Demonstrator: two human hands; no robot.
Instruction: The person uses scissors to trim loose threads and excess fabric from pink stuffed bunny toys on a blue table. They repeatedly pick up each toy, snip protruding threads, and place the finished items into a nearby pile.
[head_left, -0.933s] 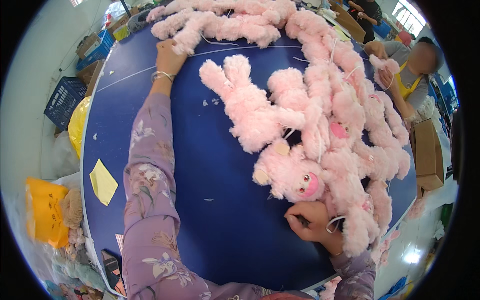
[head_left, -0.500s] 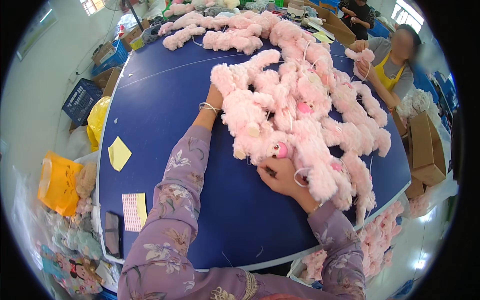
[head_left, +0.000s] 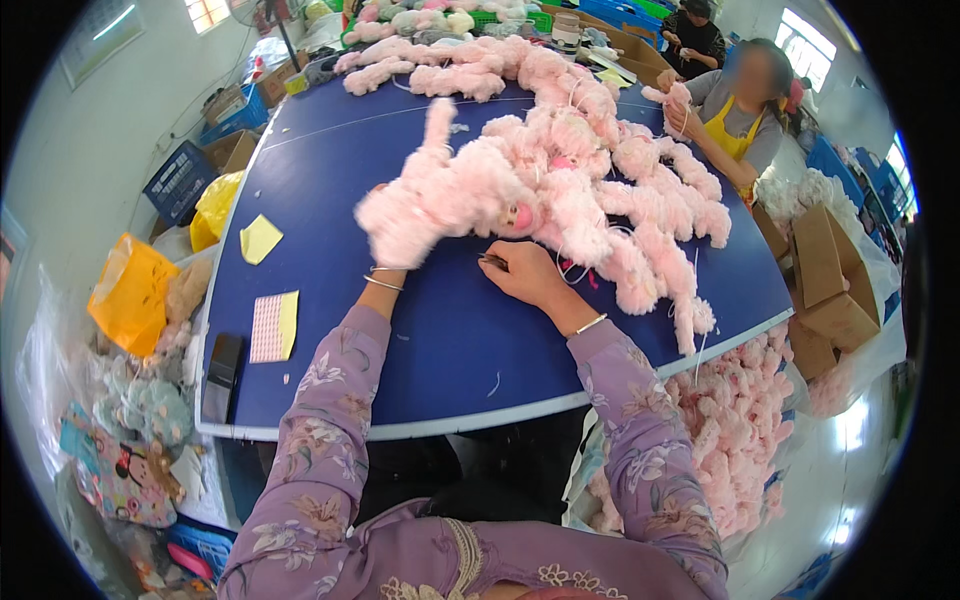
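Observation:
A fluffy pink plush toy (head_left: 440,190), partly blurred, is lifted at the left edge of a heap of similar toys. Its face patch shows near the heap. My left hand (head_left: 393,272) is closed around its left end, and the fur covers most of the fingers. Just below the toy's face, my right hand (head_left: 530,272) is closed on a small dark tool (head_left: 493,261), whose kind is mostly hidden by the fingers. The right hand is apart from the toy. White cords hang among the heaped pink plush toys (head_left: 640,190).
The blue table (head_left: 430,350) carries a dark phone (head_left: 223,375), a patterned card (head_left: 272,328) and a yellow paper (head_left: 260,240). A co-worker in a yellow apron (head_left: 735,125) handles a pink piece across the right side. An open cardboard box (head_left: 835,275) stands right; more pink plush (head_left: 735,415) lies below the edge.
My left hand has drawn the plush toy leftward, partly off the heap. My right hand has come away from the toy's face, still holding the dark tool. The whole view has shifted.

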